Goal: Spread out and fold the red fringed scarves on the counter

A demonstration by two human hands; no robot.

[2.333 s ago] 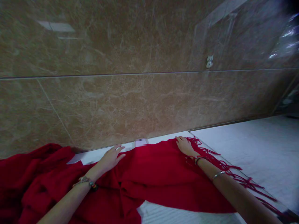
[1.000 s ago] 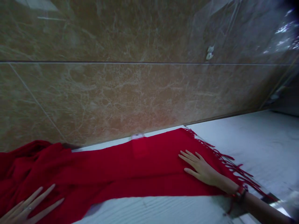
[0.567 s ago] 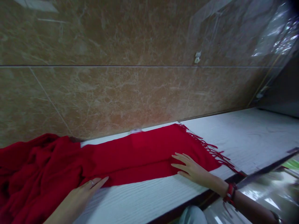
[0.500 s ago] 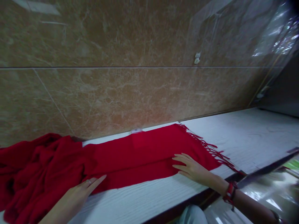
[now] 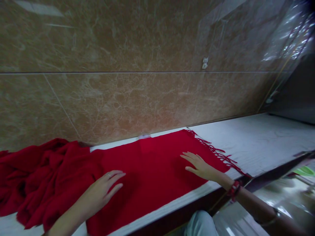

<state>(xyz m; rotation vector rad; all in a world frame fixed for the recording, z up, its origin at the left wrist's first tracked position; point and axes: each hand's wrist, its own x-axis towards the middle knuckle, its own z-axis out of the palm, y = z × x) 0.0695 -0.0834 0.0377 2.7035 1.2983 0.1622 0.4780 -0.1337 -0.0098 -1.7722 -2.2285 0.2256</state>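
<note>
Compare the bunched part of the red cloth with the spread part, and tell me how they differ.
The bunched part is heaped in loose, deep folds, while the spread part lies nearly smooth. The bunched part shows no tassels, but the spread part ends in a row of thin red tassels. The bunched part has an irregular outline; the spread part has a fairly straight near edge. Both are the same red and rest on the white surface.

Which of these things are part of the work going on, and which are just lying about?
In the work:
- red cloth, fringed at one end
- left hand and right hand, both over the cloth
- white surface beneath it

Apparently just about:
- small white fitting on the wall
- green thing at the right edge, too blurred to name
</note>
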